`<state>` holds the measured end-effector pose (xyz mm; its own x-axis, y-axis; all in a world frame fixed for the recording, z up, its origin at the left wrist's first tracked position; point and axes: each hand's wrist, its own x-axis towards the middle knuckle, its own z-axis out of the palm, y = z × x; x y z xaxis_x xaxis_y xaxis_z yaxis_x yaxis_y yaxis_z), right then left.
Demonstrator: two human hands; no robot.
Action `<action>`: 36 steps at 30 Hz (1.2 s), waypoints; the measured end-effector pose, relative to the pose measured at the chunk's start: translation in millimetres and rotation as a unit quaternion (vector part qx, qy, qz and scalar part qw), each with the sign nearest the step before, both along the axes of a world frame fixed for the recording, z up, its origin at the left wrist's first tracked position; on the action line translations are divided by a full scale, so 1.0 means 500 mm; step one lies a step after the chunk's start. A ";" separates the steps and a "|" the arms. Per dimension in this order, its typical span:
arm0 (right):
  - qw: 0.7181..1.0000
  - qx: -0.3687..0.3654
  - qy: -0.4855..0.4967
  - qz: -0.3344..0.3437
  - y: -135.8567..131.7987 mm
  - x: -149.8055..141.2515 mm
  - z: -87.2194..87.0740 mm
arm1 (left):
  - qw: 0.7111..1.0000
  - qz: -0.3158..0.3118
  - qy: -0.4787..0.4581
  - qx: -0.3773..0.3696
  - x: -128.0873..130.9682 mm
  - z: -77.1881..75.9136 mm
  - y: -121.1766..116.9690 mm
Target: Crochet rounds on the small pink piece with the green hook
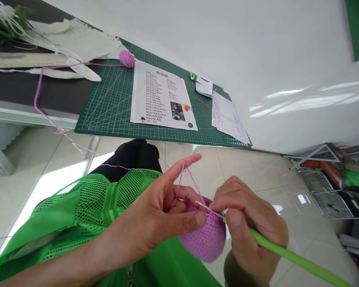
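Note:
A rounded pink crochet piece [204,241] hangs in front of my lap, pinched between the thumb and fingers of my left hand [164,213]. Over the raised left index finger runs a strand of pink yarn [192,178] that comes down to the top of the piece. My right hand [251,219] grips a crochet hook [275,245] with a light green handle. Its metal tip lies at the upper edge of the piece, close to the left thumb. Fingers partly cover the stitches there.
On the table, a green cutting mat [107,103] carries a printed pattern sheet [161,95], a pink yarn ball [127,59], handwritten papers [229,115] and a red stick [202,103]. White and green yarn [6,24] lies at far left. Folding chairs [317,191] stand at right, near another person's green clothing [357,178].

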<state>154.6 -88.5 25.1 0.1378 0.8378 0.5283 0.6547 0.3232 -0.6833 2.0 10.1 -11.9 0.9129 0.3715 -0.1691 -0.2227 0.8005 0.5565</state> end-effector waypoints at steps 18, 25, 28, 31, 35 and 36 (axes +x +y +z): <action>1.000 -0.003 0.010 -0.019 0.000 -0.005 -0.019 | 0.997 -0.003 -0.061 -0.043 0.001 -0.014 0.000; 0.998 0.010 -0.060 -0.005 0.007 0.001 -0.016 | 0.999 -0.002 -0.037 -0.025 -0.005 -0.014 0.005; 0.998 0.021 -0.060 -0.015 0.008 0.000 -0.019 | 0.999 0.001 -0.033 -0.031 -0.006 -0.015 0.004; 0.998 0.030 -0.058 -0.027 0.008 -0.003 -0.023 | 0.998 0.006 -0.046 -0.045 -0.003 -0.016 0.003; 0.998 0.031 -0.039 -0.041 0.011 -0.010 -0.022 | 0.997 0.003 -0.061 -0.050 0.001 -0.018 0.004; 0.998 0.030 -0.031 -0.044 0.012 -0.011 -0.020 | 0.997 0.002 -0.058 -0.047 0.001 -0.018 0.003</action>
